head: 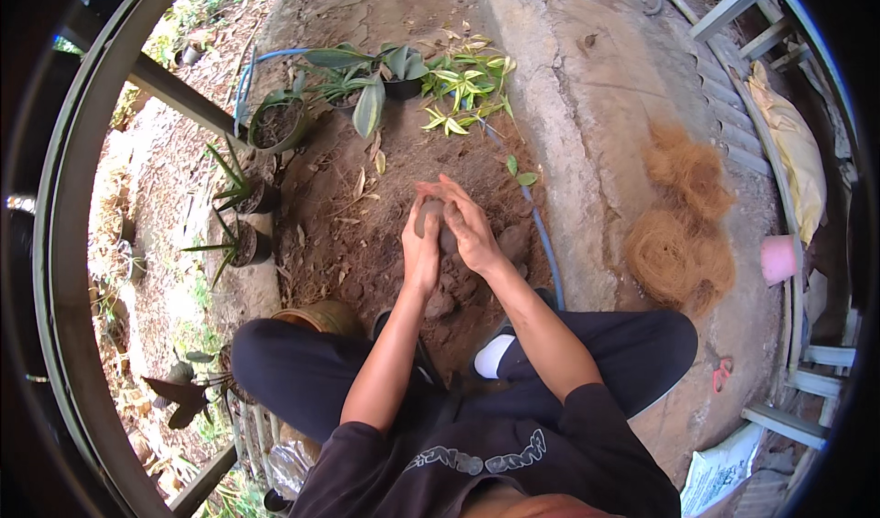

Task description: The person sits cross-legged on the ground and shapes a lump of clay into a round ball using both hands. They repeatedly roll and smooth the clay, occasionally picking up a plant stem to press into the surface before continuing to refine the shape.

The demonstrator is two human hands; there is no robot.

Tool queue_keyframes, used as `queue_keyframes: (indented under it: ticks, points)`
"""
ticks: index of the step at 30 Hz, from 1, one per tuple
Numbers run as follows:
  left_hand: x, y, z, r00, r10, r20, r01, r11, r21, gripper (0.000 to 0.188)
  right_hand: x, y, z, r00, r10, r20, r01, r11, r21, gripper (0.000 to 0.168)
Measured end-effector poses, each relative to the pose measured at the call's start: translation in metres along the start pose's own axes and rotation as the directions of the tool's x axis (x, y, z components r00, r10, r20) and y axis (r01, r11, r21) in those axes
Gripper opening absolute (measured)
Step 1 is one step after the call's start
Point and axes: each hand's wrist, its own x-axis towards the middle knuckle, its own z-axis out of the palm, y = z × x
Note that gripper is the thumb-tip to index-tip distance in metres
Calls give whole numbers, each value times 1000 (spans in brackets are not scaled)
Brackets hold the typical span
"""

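Observation:
My left hand (423, 243) and my right hand (471, 232) are cupped together over the soil, fingertips meeting at the top. Between the palms is a lump of wet brown mud or clay (430, 217), partly covered by the fingers. Mud sticks to both thumbs. Directly under the hands lies a heap of dark clods (447, 291) on loose brown soil (337, 229). Beyond the hands, cut leafy stems with yellow-green leaves (464, 88) rest on the ground beside potted plants (402, 78).
A blue hose (543, 232) runs along the soil's right side. Coconut-fibre bundles (663, 250), red-handled scissors (721, 375) and a pink pot (778, 260) are on the right. Potted spiky plants (251, 243) line the left, near a tipped brown pot (330, 316) by my left knee.

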Motion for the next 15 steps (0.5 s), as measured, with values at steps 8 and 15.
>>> queue_keyframes:
  ticks: [8, 15]
  points:
    - [16, 3, -3, 966, -255, 53, 255, 886, -388, 52, 51, 49, -34, 815, 568, 116, -399, 406, 822, 39]
    - [-1, -23, -7, 866, -463, 187, 480, 665, -572, 55, 116, 246, -90, 616, 530, -583, -758, 601, -254, 31]
